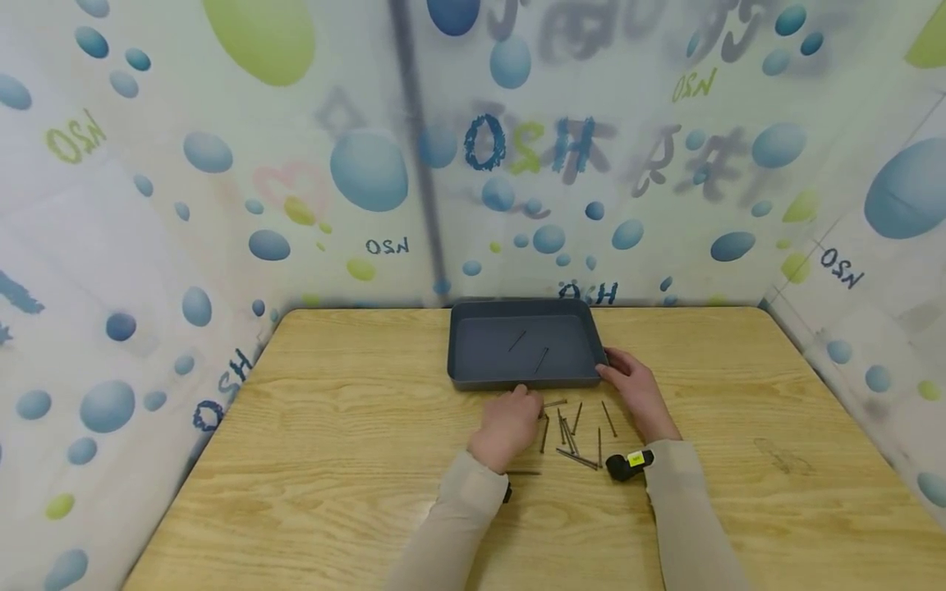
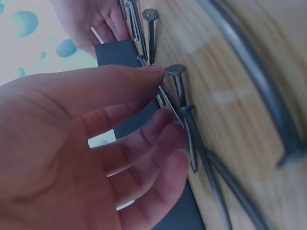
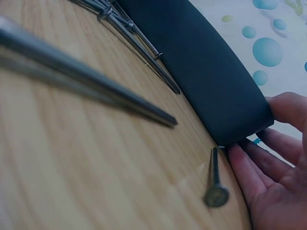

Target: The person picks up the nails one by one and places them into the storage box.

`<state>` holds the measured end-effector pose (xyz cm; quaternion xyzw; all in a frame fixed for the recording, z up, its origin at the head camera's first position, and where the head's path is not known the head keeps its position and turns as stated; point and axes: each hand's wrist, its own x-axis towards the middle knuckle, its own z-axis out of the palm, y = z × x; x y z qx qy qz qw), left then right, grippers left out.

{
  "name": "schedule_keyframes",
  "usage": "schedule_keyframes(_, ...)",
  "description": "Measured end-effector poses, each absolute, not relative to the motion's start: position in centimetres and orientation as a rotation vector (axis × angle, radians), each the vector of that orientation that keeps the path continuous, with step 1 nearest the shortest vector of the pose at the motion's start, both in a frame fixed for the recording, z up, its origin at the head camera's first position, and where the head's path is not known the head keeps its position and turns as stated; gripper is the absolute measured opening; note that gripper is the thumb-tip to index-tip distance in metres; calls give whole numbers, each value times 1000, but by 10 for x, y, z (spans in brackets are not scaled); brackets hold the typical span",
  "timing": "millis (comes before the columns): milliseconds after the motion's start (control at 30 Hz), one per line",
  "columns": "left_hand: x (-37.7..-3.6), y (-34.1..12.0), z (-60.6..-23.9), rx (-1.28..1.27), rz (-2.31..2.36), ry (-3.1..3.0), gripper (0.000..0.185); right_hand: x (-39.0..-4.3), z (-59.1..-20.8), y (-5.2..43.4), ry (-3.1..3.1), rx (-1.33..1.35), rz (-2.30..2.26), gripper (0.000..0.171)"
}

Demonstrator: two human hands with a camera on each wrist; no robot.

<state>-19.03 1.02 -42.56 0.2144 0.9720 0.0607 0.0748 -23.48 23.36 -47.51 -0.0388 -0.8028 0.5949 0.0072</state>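
A dark grey rectangular tray (image 1: pixel 526 383) rests near the far edge of the table, with two nails inside, one of them this nail (image 1: pixel 543 359). My right hand (image 1: pixel 634 392) holds its near right corner; the right wrist view shows thumb and fingers about the tray wall (image 3: pixel 211 72). My left hand (image 1: pixel 508 427) is low at the tray's front wall, at the left of several loose steel nails (image 1: pixel 567 435). In the left wrist view, its thumb and curled fingers come close beside a nail (image 2: pixel 178 84); I cannot tell whether they pinch one.
Single nails lie apart from the pile, such as a nail (image 1: pixel 608 419) near the right hand and a nail (image 1: pixel 525 473) beside the left wrist. The wooden table (image 1: pixel 332 460) backs onto a curtain (image 1: pixel 332 271) printed with bubbles. A wrist camera (image 1: pixel 628 465) sits at the right cuff.
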Motion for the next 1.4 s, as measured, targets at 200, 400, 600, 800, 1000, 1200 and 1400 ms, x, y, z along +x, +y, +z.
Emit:
schedule_keyframes(200, -190, 14, -428, 630, 159, 2922, 21, -234, -476, 234, -2509, -121, 1854, 54)
schedule_keyframes(400, -187, 17, -430, 673, 170, 2965, 6, -234, -479, 235, -2514, -132, 1859, 54)
schedule_keyframes(600, -186, 20, -431, 698, 181, 2992, 18, -235, -479, 234, -2510, -124, 1872, 54)
schedule_keyframes(800, -187, 21, -432, 693, 178, 3001, 11, -236, -477, 234, -2502, -117, 1880, 54)
schedule_keyframes(1000, -189, 21, -432, 611, 225, 2971, 14, -236, -477, 234, -2501, -124, 1881, 55)
schedule_keyframes(1200, -192, 21, -434, 548, 216, 2932, 8, -236, -479, 235, -2495, -127, 1876, 54)
schedule_keyframes(1400, -195, 16, -432, 589, 303, 2921, 20, -236, -477, 234, -2483, -119, 1884, 53)
